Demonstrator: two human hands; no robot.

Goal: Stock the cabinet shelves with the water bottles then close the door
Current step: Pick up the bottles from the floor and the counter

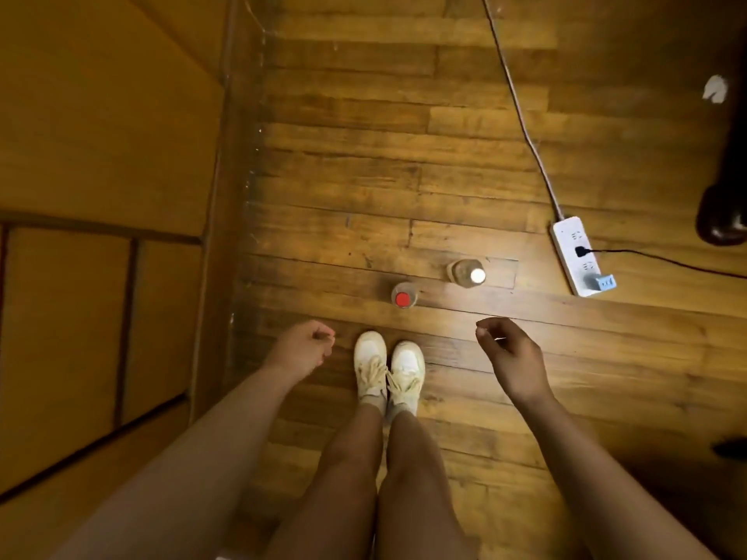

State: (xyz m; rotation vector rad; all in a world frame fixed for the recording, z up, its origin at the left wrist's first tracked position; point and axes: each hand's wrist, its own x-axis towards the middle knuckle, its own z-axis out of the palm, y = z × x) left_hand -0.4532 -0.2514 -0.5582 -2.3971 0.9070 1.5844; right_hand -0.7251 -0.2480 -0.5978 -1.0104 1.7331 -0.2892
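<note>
Both hands hang over the wood floor (444, 163), holding nothing. Left hand (301, 349): fingers loosely curled toward the palm, no object in them. Right hand (511, 355): fingers loosely curled, thumb and forefinger tips close together, nothing between them. Two water bottles stand upright on the floor, seen from above. Red-cap bottle (403, 296): just ahead of the left hand and slightly to its right, not touching it; it also sits directly ahead of the white shoes (389, 367), which are side by side between the two hands. White-cap bottle (467, 273): ahead of the right hand and a little to its left, near but apart from the red-cap bottle, farther out than it. Cabinet (101, 155): wood panels to the left of the left hand, w/ a framed lower panel; whether its door is open or closed cannot be told from this angle. A clear panel edge (226, 252) runs along the cabinet side, approx. beside the left hand. Power strip (578, 256): white, on the floor ahead of and to the right of the right hand, well apart from it, w/ a black plug and a blue adapter inserted; its cord (521, 115) runs away across the floor. Dark furniture leg (725, 204) at far right.
</note>
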